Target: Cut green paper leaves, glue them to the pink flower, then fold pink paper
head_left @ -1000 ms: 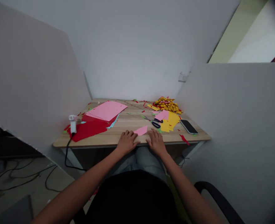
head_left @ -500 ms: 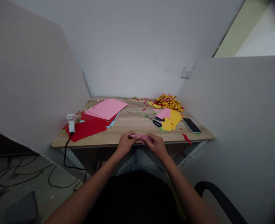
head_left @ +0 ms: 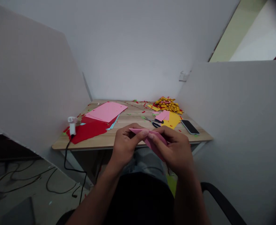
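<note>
Between both hands is a folded piece of pink paper (head_left: 155, 146), raised in front of the table's near edge. My left hand (head_left: 128, 142) pinches its upper left part, thumb on top. My right hand (head_left: 174, 147) grips the paper's right side, and its thumb meets the left thumb near the middle. Beyond the hands, dark-handled scissors (head_left: 156, 124) lie beside small pink paper pieces (head_left: 162, 116) and yellow paper (head_left: 172, 120).
On the table (head_left: 96, 142), pink sheets (head_left: 108, 111) overlap red paper (head_left: 90, 131) at left, near a white corded tool (head_left: 72, 126). A yellow folded-paper pile (head_left: 168, 104) and a phone (head_left: 189, 127) sit right. A chair armrest (head_left: 222, 200) is lower right.
Both hands have come up closer to the camera with the pink paper, which now shows more of its surface. The view has shifted slightly.
</note>
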`<state>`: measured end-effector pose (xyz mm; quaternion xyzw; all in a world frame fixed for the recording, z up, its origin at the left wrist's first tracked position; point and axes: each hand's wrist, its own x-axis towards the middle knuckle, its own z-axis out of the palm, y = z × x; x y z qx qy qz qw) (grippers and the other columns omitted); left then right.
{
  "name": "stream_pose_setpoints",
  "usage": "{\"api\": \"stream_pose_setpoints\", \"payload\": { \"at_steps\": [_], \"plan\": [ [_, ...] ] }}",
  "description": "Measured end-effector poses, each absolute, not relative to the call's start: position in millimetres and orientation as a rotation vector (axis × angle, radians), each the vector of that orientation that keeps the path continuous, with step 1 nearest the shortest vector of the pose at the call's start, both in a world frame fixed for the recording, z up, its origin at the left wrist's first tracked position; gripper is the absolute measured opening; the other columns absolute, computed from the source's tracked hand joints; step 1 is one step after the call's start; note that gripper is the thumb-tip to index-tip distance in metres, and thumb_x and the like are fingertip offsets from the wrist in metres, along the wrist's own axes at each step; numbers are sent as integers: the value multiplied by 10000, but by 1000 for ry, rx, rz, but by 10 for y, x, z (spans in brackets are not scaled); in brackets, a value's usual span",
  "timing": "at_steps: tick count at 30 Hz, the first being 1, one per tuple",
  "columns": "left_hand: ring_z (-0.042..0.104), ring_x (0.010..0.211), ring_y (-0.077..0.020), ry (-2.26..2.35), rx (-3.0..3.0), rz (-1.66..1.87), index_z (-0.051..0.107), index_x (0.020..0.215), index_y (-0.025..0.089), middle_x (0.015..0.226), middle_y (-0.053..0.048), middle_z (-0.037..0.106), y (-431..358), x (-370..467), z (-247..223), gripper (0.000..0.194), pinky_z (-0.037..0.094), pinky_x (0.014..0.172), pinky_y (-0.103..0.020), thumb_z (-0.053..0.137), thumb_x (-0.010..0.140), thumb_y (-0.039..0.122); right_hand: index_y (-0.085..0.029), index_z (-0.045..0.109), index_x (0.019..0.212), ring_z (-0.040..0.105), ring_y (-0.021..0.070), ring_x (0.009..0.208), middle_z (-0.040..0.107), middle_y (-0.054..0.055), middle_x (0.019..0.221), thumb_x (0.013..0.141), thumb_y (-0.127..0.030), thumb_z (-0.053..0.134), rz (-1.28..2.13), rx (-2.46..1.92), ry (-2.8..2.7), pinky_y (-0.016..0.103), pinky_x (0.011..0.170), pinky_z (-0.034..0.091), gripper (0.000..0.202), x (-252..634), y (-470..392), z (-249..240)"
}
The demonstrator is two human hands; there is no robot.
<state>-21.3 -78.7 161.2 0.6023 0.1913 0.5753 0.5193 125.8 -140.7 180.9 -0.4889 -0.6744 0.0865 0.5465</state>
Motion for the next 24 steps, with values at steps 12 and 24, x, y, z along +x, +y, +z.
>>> {"api": "stream_pose_setpoints", "payload": {
  "at_steps": [12,24],
  "plan": [
    [594,701,-90,497,1468,1479,718,749,200,715,33,655,-1012,-388,1511,124,487,682,-181,750,853,259,-213,686,733,587,93,593,658,-46,654,854,-193,700,189,-1029,-1532,215,575,465,123,995,-1533,1714],
    [613,715,-72,529,1487,1536,721,760,203,738,42,671,-1134,-392,1562,105,494,691,-141,726,864,215,-218,681,776,626,85,641,684,-54,702,859,-145,691,89,-1025,-1506,195,617,493,111,941,-1601,1755]
  ]
}}
